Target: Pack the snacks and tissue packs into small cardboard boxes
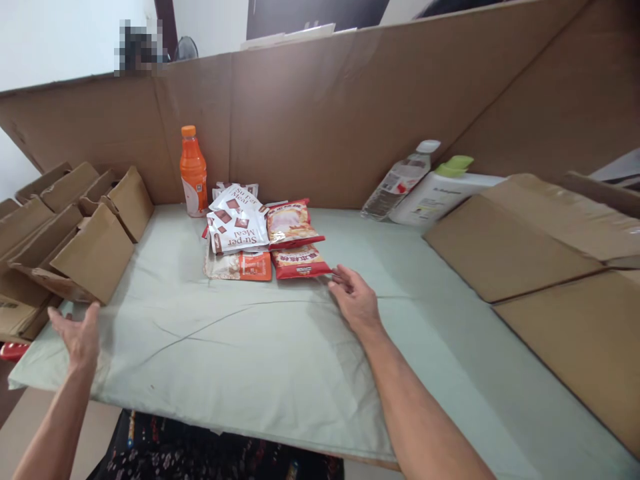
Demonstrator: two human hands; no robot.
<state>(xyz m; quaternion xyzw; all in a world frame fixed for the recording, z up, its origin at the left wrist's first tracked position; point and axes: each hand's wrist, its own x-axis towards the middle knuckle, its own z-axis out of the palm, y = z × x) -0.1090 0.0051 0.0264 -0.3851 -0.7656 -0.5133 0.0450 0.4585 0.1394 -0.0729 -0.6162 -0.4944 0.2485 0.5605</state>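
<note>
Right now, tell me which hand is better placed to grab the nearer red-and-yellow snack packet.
The right hand, probably: its fingers are beside that packet, while the left hand is by brown cardboard boxes.

Of 2 red packets (pixel 295 223), the upper partly hides the lower; cardboard boxes (pixel 23 230) run off the left edge; print on the white bottle (pixel 435 193) blurs.

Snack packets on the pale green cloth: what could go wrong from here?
The right hand is at the corner of the lower red packet; pulling it could make the overlapping upper red packet slide.
The orange bottle stands upright close to the Su-per Meal pouches, so a shifting pile might tip it.
The left hand, beside the cardboard boxes, could bump them.
</note>
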